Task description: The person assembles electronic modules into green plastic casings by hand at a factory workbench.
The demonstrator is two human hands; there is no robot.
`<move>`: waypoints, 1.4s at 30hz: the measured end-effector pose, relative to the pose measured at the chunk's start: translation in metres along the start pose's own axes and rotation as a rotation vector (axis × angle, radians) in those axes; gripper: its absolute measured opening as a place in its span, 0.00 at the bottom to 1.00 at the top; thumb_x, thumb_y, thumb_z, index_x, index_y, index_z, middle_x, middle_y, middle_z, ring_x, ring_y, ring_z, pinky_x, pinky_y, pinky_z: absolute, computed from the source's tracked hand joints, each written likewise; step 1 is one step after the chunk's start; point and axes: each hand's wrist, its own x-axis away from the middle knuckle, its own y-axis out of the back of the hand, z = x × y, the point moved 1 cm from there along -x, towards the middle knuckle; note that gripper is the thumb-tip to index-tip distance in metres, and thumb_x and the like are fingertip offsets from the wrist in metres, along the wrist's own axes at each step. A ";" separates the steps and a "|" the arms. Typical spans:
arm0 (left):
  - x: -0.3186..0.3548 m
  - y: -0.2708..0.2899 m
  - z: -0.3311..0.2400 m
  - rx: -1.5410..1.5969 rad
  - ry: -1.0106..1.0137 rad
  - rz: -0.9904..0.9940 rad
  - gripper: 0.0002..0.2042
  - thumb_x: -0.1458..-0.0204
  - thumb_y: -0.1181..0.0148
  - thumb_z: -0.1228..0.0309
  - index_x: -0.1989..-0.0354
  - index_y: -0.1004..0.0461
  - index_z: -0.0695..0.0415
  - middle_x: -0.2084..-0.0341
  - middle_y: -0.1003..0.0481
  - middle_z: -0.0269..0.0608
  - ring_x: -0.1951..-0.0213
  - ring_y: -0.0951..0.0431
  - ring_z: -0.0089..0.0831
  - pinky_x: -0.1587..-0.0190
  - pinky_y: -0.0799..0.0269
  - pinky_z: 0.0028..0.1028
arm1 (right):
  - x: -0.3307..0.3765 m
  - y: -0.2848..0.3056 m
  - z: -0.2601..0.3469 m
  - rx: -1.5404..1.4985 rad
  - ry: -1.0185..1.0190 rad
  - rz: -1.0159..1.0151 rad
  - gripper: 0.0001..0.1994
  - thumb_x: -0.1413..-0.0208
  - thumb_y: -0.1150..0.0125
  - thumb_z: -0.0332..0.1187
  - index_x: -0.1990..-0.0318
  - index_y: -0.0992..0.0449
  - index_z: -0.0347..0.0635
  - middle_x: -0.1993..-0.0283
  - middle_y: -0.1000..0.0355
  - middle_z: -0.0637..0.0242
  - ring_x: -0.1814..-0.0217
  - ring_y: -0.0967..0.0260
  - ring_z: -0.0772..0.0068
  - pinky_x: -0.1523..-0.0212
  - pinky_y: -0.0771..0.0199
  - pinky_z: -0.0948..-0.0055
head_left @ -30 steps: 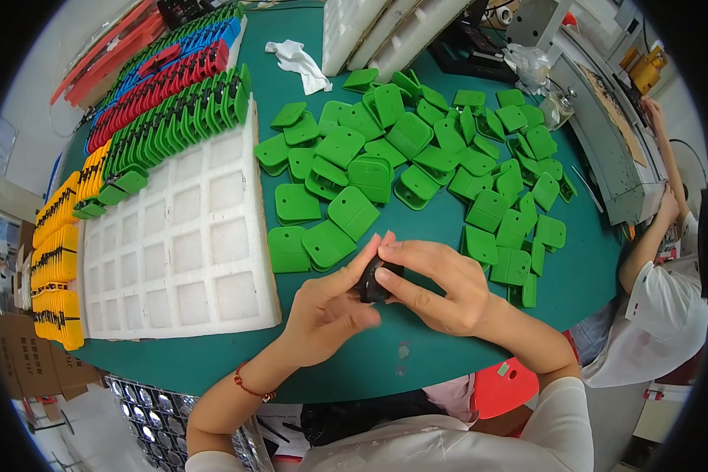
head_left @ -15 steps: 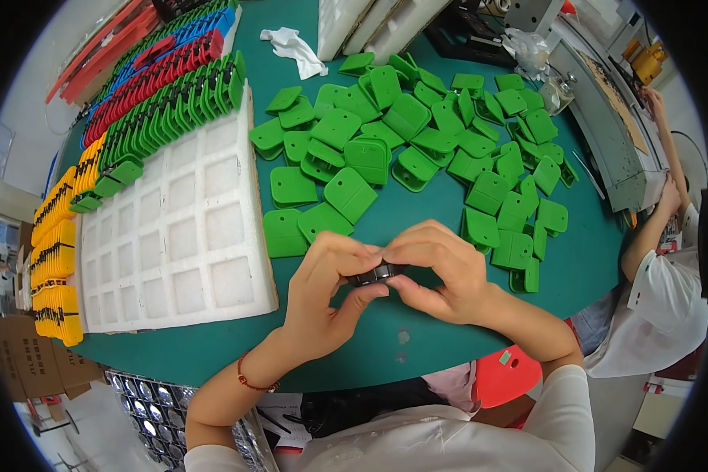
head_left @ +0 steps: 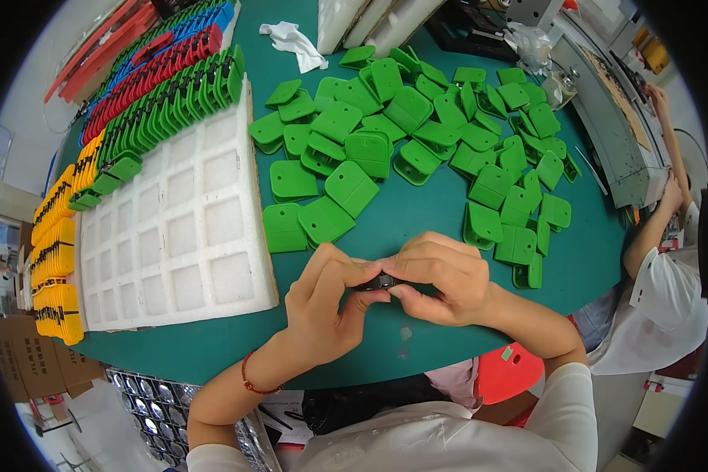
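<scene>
A small black part (head_left: 377, 282), dark and shiny with a rounded outline, is pinched between both hands above the near part of the green table. My left hand (head_left: 322, 303) grips its left end with thumb and fingers. On its other end, my right hand (head_left: 447, 282) closes the same way, and the fingertips hide much of the part. Just beyond the hands lies a loose heap of green plastic folded pieces (head_left: 350, 189), each with a rounded corner and a small hole.
Left of my hands rests a white foam tray (head_left: 182, 245) with square pockets. Along it stand rows of green clips (head_left: 177, 118), red clips (head_left: 145, 86) and yellow clips (head_left: 55, 252). A white cloth (head_left: 293, 46) lies at the back. At right, a co-worker's arm (head_left: 654, 220) reaches beside a grey machine (head_left: 617, 134).
Both hands have shifted slightly, the right one a little lower and its fingers bent more over the black part. The part has tilted slightly in the fingers.
</scene>
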 end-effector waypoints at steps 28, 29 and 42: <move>-0.001 0.000 0.009 0.758 0.421 0.014 0.13 0.57 0.44 0.90 0.64 0.32 0.62 0.62 0.30 0.42 0.56 0.29 0.29 0.51 0.32 0.26 | -0.001 -0.001 0.000 0.058 -0.042 0.004 0.28 0.61 0.31 0.30 0.49 0.33 0.39 0.53 0.34 0.57 0.54 0.36 0.55 0.54 0.35 0.62; 0.000 0.000 0.009 0.758 0.460 0.004 0.13 0.57 0.43 0.90 0.65 0.32 0.62 0.63 0.30 0.43 0.56 0.29 0.29 0.52 0.31 0.26 | -0.002 -0.002 0.002 0.059 -0.059 -0.016 0.21 0.61 0.32 0.27 0.55 0.29 0.39 0.56 0.32 0.60 0.57 0.35 0.57 0.55 0.35 0.63; 0.004 -0.002 0.008 0.322 0.278 0.003 0.12 0.63 0.33 0.85 0.71 0.30 0.62 0.73 0.29 0.39 0.69 0.26 0.24 0.62 0.29 0.22 | -0.002 0.001 0.002 0.074 -0.017 -0.020 0.15 0.63 0.34 0.25 0.62 0.26 0.40 0.66 0.30 0.64 0.63 0.31 0.62 0.61 0.35 0.68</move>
